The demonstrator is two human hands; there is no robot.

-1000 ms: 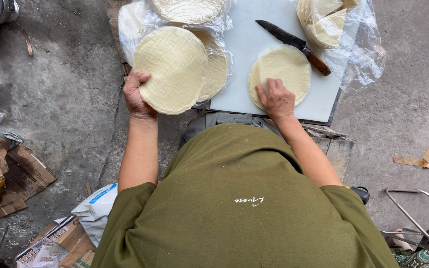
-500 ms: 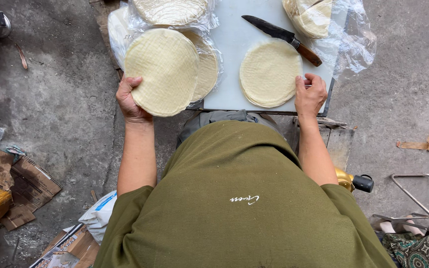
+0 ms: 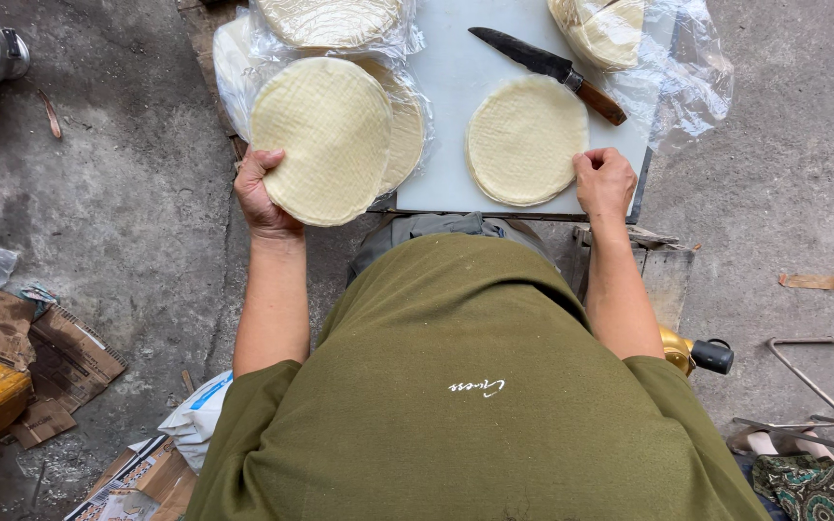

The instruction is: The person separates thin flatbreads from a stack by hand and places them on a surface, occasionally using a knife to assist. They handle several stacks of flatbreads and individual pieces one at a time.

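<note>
My left hand [image 3: 263,191] grips the near edge of a stack of pale round rice-paper sheets [image 3: 325,137], held over an open plastic bag with more sheets [image 3: 405,123]. My right hand [image 3: 606,179] rests at the right edge of a second round stack [image 3: 523,140] lying flat on a white cutting board [image 3: 446,87]; its fingers touch the stack's rim. A dark-bladed knife with a wooden handle [image 3: 552,71] lies diagonally on the board just beyond that stack.
Two more plastic bags of round sheets sit at the back: one [image 3: 328,19] centre, one [image 3: 610,29] right. Concrete floor all around. Cardboard scraps [image 3: 41,357] lie at left, a metal frame [image 3: 822,386] at right, a yellow object [image 3: 682,349] under my right elbow.
My right hand slid from on top of the flat stack to its right edge. My left hand keeps hold of the raised stack, barely moved. The view shifted slightly closer.
</note>
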